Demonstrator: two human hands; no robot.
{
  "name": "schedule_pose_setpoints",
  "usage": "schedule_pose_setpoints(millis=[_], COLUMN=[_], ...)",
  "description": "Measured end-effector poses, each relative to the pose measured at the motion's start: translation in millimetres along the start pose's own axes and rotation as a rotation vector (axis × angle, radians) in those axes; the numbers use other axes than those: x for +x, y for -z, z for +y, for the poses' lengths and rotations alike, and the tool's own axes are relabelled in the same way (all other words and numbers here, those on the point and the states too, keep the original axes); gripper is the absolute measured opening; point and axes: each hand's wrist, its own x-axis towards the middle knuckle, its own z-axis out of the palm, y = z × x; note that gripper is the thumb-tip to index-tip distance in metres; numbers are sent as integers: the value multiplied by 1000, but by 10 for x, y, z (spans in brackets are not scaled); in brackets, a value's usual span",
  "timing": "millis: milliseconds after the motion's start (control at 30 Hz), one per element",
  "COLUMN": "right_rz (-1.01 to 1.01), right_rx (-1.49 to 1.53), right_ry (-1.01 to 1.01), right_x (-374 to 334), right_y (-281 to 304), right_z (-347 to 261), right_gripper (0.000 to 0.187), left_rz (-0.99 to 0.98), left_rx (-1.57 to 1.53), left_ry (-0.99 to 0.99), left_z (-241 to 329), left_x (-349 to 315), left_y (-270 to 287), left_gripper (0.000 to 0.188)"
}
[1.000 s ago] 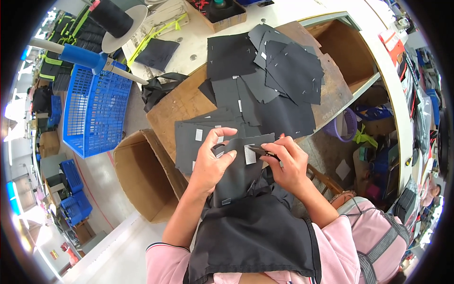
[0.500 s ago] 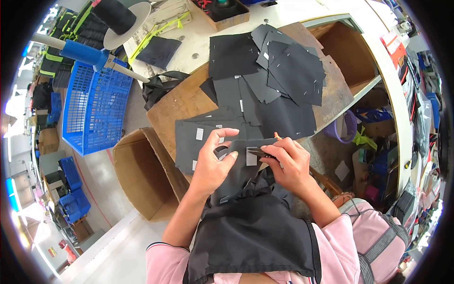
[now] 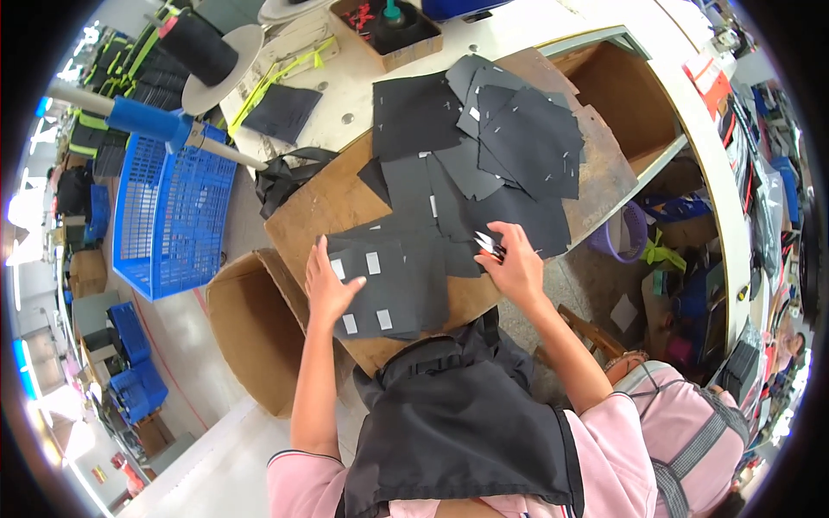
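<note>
My left hand lies at the left edge of a stack of dark grey fabric panels, thumb and fingers apart. Small white patches show on the top panel. In my right hand is a pair of thread snips, its blades pointing up and left, just right of the stack. More black and grey cut pieces lie overlapping farther back. All of them rest on a worn brown board.
An open cardboard box stands left of the board, with a blue plastic basket beyond it. A black thread cone is at the back left. To the right are a purple basket and a pink bag.
The grey panel held up between my hands is now down on the stack. My left hand has moved left onto the stack's edge; the right, with the snips, has moved slightly away.
</note>
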Motion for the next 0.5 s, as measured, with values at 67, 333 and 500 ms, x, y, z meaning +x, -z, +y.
schedule_pose_setpoints(millis=[67,333,500], right_rz=[83,303,151], right_rx=[-20,-266,-456], right_ry=[-22,-44,14], right_x=[128,1180,1413], right_y=[-98,75,-26], right_z=[130,565,584], right_gripper=[50,51,37], left_rz=[4,159,255], left_rx=[55,47,15], left_ry=[24,67,-111], left_z=[100,306,553], left_x=[-42,-80,-118], left_y=[-144,-221,-93], left_gripper=[106,98,86])
